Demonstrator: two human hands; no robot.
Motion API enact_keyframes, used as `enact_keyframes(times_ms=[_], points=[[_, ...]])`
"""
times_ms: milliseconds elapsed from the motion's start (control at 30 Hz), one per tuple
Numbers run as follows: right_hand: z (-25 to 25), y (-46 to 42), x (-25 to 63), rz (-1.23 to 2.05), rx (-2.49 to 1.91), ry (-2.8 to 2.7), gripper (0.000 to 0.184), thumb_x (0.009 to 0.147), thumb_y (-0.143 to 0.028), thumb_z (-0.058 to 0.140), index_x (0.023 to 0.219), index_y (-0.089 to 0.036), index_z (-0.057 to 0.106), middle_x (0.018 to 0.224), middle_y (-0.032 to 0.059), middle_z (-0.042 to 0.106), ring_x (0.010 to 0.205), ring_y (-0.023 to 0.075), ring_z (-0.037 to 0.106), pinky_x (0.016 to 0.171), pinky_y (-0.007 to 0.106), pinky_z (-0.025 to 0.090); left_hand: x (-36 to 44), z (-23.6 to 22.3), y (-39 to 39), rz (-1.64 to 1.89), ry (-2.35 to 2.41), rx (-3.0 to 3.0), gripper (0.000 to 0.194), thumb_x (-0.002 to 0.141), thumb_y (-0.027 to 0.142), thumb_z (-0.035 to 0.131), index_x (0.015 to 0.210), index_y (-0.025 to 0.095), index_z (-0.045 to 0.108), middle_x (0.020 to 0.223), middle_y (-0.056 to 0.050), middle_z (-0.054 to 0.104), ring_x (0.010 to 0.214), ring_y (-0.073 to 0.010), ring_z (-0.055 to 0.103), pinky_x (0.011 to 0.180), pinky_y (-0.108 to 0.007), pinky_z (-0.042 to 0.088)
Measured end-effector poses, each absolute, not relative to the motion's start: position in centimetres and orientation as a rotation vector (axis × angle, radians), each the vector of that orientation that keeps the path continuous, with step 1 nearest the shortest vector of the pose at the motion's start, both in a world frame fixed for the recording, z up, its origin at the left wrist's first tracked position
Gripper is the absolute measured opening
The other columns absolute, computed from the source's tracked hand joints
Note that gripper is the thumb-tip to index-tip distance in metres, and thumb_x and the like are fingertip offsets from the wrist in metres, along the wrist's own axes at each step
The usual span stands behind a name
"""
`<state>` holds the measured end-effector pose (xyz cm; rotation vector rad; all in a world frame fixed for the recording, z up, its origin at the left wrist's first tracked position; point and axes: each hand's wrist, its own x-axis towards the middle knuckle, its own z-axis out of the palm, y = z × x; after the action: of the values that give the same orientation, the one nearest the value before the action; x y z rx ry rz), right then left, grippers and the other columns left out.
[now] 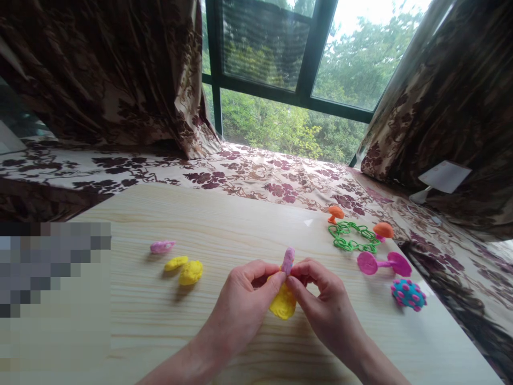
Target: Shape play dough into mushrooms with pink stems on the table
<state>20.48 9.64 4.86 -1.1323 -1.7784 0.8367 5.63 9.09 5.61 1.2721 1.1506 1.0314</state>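
Note:
Between my two hands is a clay piece with a flattened yellow lump (282,303) below and a pink stub (288,259) sticking up from it. My left hand (250,297) pinches it from the left, thumb and forefinger at the join of pink and yellow. From the other side my right hand (320,294) pinches the same spot, its thumb tip almost meeting the left one. The fingers hide part of the join. To the left on the table lie a loose pink clay piece (162,246), a flat yellow piece (176,262) and a rounder yellow lump (191,272).
On the right of the wooden table (160,331) are a green clay chain ring (348,246), orange mushroom-like pieces (335,213), a magenta dumbbell shape (385,263) and a blue lump with pink dots (409,294). A white lamp (444,176) stands on the floral-covered ledge behind.

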Motion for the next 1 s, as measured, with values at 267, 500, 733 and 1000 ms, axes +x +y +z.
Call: enact_keyframes(times_ms=[267,500,733,1000], points=[[5.6,10.3,21.5,1.096,-1.164,-1.765,0.014,0.084,-0.025,0.052,0.090,-0.017,0.063,0.081,0.0026,0.061,0.075,0.0157,0.058,0.069,0.029,0.047,5.3,5.3,9.3,0.983,1.123,1.229,0.034,0.082,0.042,0.049,0.103,0.019,0.062,0.079,-0.002,0.064,0.071,-0.0149,0.055,0.063,-0.025,0.043],[5.9,10.4,22.6,1.193,-1.036,-1.670,0.033,0.082,-0.024,0.057,0.114,-0.025,0.052,0.104,0.0044,0.060,0.089,0.0171,0.059,0.076,0.031,0.049,4.5,6.2,9.6,0.803,0.978,1.150,0.026,0.078,0.037,0.056,0.092,0.016,0.060,0.071,0.000,0.059,0.062,-0.0110,0.050,0.055,-0.022,0.037],[5.0,9.7,21.3,1.131,-1.033,-1.543,0.018,0.080,-0.021,0.061,0.095,-0.022,0.052,0.090,0.0018,0.062,0.081,0.0150,0.060,0.072,0.027,0.049,3.7,6.8,10.2,1.013,0.964,0.904,0.029,0.074,0.023,0.062,0.102,0.019,0.056,0.096,-0.004,0.064,0.087,-0.0144,0.055,0.077,-0.027,0.042],[4.9,9.3,20.8,0.724,-1.112,-1.749,0.019,0.078,-0.016,0.060,0.095,-0.021,0.054,0.085,0.0004,0.062,0.075,0.0133,0.057,0.069,0.025,0.046,4.5,6.1,9.8,0.997,0.906,0.952,0.026,0.076,0.030,0.060,0.099,0.018,0.059,0.091,-0.005,0.062,0.085,-0.0167,0.055,0.078,-0.031,0.043]])
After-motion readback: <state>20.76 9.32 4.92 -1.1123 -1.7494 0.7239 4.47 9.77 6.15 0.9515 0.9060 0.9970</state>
